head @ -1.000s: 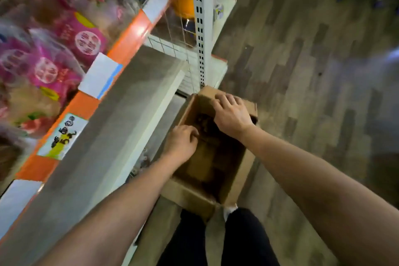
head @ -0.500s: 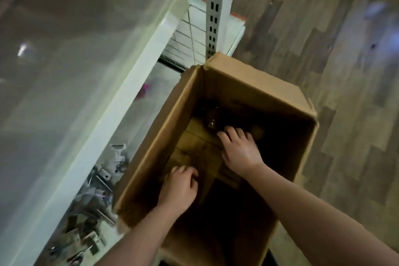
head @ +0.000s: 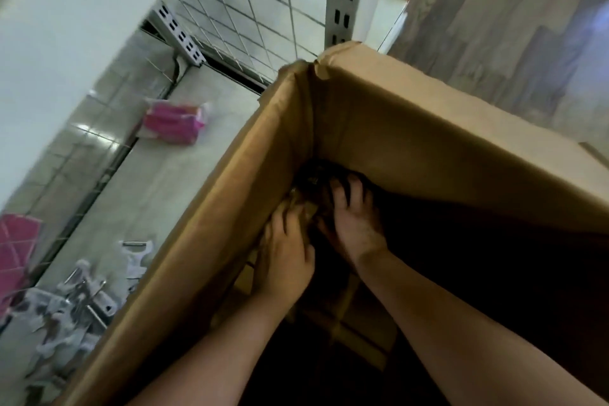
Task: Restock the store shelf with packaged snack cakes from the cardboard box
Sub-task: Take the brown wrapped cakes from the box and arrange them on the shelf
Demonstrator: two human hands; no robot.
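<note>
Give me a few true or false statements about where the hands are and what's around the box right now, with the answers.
1. The left hand and right hand are both inside the cardboard box. True.
2. The right hand rests on the box's rim. False: it is deep inside, near the far corner.
3. A pink package lies on the low shelf left of the box. True.
4. The box is filled to the top. False: its walls are bare, and only a few dark packets show at the bottom corner.
</note>
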